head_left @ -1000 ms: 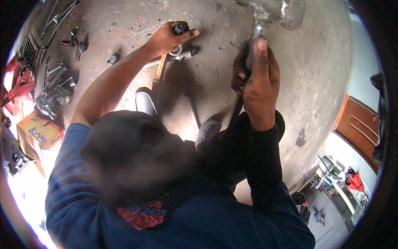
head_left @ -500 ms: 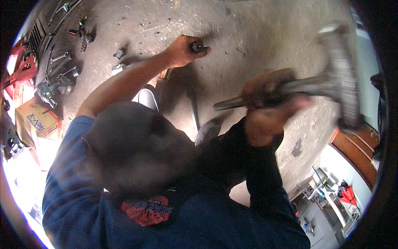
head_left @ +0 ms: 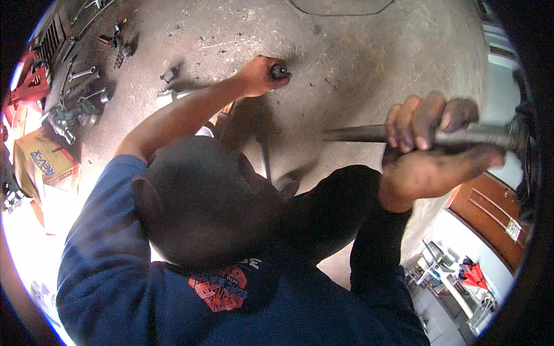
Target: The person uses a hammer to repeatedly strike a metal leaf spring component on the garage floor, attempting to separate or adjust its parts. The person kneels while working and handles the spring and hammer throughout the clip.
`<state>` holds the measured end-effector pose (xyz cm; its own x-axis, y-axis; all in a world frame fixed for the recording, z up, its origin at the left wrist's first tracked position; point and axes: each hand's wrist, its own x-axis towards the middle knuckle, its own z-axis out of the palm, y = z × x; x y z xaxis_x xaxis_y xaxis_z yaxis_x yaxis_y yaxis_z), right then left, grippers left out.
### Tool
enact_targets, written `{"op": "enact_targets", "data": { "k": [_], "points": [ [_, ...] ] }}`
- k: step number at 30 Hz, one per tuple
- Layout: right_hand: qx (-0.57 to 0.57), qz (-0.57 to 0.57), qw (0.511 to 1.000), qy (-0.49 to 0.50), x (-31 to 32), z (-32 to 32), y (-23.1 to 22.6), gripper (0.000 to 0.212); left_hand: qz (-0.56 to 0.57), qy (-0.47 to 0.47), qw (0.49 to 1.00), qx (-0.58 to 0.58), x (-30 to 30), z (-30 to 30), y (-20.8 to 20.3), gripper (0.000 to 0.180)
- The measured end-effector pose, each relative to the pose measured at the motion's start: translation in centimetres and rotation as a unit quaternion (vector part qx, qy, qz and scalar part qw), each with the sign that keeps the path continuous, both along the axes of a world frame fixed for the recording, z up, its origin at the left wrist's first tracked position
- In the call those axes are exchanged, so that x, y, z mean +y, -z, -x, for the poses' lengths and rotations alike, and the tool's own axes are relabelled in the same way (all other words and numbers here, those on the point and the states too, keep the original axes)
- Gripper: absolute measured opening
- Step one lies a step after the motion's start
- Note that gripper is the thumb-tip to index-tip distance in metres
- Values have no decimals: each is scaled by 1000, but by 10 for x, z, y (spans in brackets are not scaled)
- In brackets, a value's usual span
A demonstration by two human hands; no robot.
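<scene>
My left hand [head_left: 264, 76], its arm stretched out over the floor, is closed round a dark bar [head_left: 279, 71] seen end-on. Most of the bar is hidden by the fist, and what lies under it does not show. On the right my right hand [head_left: 433, 138] is raised and wrapped round the handle of a hammer [head_left: 363, 134]. The handle's tail points left. Its head, at the far right rim, is smeared and dark. Between my arms a dark rounded form [head_left: 202, 196] covers part of the floor.
On the left lie a wrench [head_left: 83, 74], a grey power tool [head_left: 60, 124] and other metal parts. A yellow cardboard box [head_left: 43, 158] and red equipment [head_left: 29, 86] stand nearby. A thin cable [head_left: 340, 12] crosses the far floor. Brown panelling [head_left: 485, 210] is at the right.
My right hand with the hammer has moved right and up, and the hammer head has gone out to the rim. My left hand stays closed on the bar, shifting slightly in the view.
</scene>
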<state>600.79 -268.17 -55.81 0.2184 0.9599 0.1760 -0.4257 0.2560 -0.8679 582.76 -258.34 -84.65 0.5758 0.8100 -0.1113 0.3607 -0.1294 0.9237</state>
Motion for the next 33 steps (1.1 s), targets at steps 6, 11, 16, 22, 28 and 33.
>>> {"op": "enact_targets", "data": {
  "k": [6, 11, 16, 22, 28, 33],
  "points": [
    [-492, 373, 785, -58, -32, 35, 149, 57, -1, 11, 998, 59, 7, 3, -4, 36],
    [-425, 157, 888, 80, -15, -25, 80, 64, 83, -9, 996, 11, 3, 4, -2, 31],
    [-64, -66, 995, -50, 7, -27, -8, 76, -1, -7, 1000, 3, -2, 5, 6, 38],
    [-494, 275, 825, 1, -37, 48, 144, 49, -14, -9, 1000, 0, -2, 7, -1, 43],
    [-488, 146, 856, 91, 5, -6, 59, 58, 106, -20, 992, 60, 1, 8, -13, 40],
    [-63, -135, 978, -146, 24, -4, -28, 73, 8, -20, 1000, 17, 5, 14, -5, 39]
  ]
}}
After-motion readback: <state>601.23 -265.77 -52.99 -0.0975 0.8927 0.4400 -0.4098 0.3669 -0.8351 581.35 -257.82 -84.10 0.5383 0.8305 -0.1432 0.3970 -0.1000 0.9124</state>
